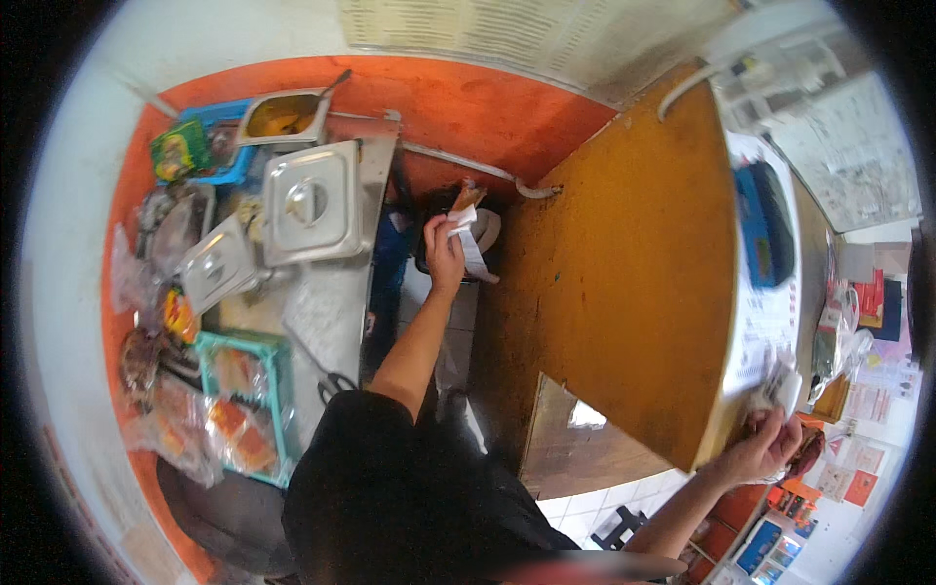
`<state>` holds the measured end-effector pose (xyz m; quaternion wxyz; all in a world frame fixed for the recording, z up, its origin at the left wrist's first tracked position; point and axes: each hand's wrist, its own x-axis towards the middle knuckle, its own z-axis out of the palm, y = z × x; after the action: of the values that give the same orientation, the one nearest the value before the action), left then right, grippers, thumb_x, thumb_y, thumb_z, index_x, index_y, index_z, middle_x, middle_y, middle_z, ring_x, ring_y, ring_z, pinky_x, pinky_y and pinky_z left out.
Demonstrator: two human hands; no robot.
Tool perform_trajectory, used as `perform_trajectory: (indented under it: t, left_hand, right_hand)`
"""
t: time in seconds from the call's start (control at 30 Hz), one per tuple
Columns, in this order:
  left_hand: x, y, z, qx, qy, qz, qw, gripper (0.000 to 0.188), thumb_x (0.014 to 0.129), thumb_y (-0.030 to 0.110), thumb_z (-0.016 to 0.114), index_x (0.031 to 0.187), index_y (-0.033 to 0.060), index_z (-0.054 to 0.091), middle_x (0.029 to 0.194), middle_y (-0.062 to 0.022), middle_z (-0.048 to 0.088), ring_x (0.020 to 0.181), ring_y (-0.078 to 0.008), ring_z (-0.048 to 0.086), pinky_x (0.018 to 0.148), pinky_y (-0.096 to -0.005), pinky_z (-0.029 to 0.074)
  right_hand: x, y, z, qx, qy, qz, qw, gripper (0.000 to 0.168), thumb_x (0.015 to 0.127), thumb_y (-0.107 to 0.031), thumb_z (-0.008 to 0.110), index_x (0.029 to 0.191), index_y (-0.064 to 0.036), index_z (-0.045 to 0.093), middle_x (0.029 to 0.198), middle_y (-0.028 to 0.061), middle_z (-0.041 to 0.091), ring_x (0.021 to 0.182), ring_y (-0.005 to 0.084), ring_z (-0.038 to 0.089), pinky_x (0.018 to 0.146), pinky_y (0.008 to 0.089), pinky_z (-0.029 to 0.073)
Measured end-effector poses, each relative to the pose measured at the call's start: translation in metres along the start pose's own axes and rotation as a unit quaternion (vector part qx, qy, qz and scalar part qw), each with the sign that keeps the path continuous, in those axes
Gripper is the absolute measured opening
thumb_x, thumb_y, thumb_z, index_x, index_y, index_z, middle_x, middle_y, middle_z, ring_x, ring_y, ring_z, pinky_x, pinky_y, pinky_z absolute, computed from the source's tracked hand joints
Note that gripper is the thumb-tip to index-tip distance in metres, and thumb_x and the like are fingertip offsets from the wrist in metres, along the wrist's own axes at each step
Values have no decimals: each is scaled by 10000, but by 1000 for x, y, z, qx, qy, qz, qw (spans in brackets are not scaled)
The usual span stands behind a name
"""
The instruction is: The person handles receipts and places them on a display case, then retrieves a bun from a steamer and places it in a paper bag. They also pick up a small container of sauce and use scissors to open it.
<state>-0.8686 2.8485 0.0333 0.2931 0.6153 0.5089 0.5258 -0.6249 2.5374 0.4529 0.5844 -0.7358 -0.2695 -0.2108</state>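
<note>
My left hand (444, 252) reaches out over a dark bin (422, 252) between the metal table and the wooden counter, its fingers closed on a crumpled white paper (468, 234). Something brown lies just beyond the paper, inside or above the bin. Over on the right, my right hand (774, 446) is at the end of the wooden counter (629, 241), with its fingers bent by a blurred whitish thing (786, 391); whether it grips this is hard to tell.
The metal table (329, 292) on the left bears lidded steel pans (314, 205), scissors (336, 384), a turquoise basket (285, 409) with bagged food and an open pan of yellow food (281, 117). Papers and a blue object (760, 223) lie on the counter.
</note>
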Motion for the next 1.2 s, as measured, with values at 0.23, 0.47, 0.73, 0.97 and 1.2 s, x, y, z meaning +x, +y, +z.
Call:
perform_trajectory:
  t: [0.23, 0.47, 0.73, 0.97, 1.2]
  left_hand:
    - [14, -129, 78, 234, -170, 91, 953, 267, 798, -19, 617, 1051, 59, 587, 1446, -157, 410, 1410, -364, 325, 1159, -649, 203]
    - [-50, -257, 154, 333, -438, -11, 835, 655, 838, 364, 642, 1440, 151, 498, 1600, -114, 268, 1484, -398, 172, 1136, -694, 136]
    - [-113, -465, 215, 417, -429, -143, 788, 494, 866, 285, 621, 1334, 132, 586, 1464, -132, 477, 1380, -346, 409, 1061, -578, 379]
    - [-70, -348, 233, 428, -380, 0, 820, 360, 817, 64, 620, 1167, -23, 611, 1186, -209, 623, 1098, -373, 614, 876, -475, 533]
    - [-64, -290, 140, 191, -290, -115, 931, 490, 832, -22, 566, 1318, -61, 511, 1306, -270, 558, 1189, -453, 548, 1017, -470, 461]
  right_hand:
    - [11, 14, -22, -137, 26, 26, 990, 125, 973, -109, 611, 1056, -27, 568, 706, -39, 450, 626, 36, 383, 542, 192, 296]
    - [1, 2, 2, -262, 27, 30, 964, 110, 969, -100, 607, 1043, -31, 564, 719, -37, 455, 635, 38, 388, 551, 191, 303]
    - [20, 22, 31, -295, -10, 24, 955, 93, 964, -89, 603, 1027, -36, 560, 735, -34, 460, 646, 40, 395, 562, 190, 311]
    - [-2, 0, 27, -347, 15, 16, 938, 79, 960, -79, 599, 1014, -41, 556, 748, -32, 465, 656, 42, 400, 571, 188, 318]
    - [16, 16, 14, -269, -16, 41, 962, 66, 956, -69, 595, 1000, -45, 552, 762, -30, 470, 665, 43, 405, 581, 187, 325]
